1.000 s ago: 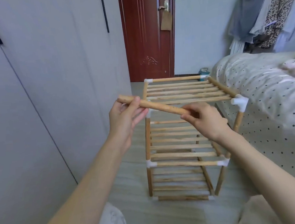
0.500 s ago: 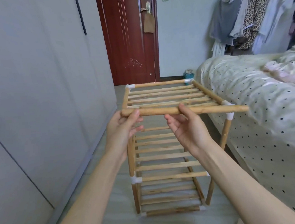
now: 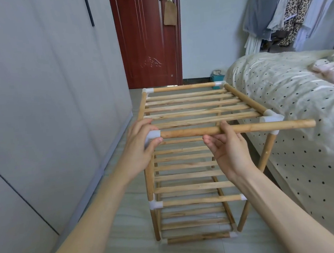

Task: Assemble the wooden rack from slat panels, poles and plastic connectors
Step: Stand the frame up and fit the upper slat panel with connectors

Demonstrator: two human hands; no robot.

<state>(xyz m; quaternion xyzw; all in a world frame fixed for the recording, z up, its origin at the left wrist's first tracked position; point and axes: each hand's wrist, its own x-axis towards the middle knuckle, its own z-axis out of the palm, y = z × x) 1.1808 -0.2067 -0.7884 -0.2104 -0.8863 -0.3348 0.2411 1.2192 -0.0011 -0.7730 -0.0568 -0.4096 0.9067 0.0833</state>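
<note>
We are holding the front pole (image 3: 237, 129) level across the near top edge of the wooden rack (image 3: 187, 165). Our left hand (image 3: 142, 148) is gripping the near-left plastic connector (image 3: 152, 135), thumb under it and fingers curled over the top, with the pole's left end sitting in or right at that socket; how deep it is seated we cannot tell. Our right hand (image 3: 228, 151) is pinching the pole near its middle, fingertips wrapped over it and the palm loosely open beneath.

Just beyond, the pole's right end is overshooting the near-right connector (image 3: 271, 118) and sticking out toward the spotted bed (image 3: 301, 104), passing in front of the socket rather than entering it. That is where we judge the risk to be: if we push sideways while the pole is misaligned, the connector may twist off its upright, or the left end may pop free.

Farther back, the top slat panel (image 3: 196, 105) is lying between the side poles, the rear connectors are already fitted, and the red door (image 3: 150, 37) is standing behind.
</note>
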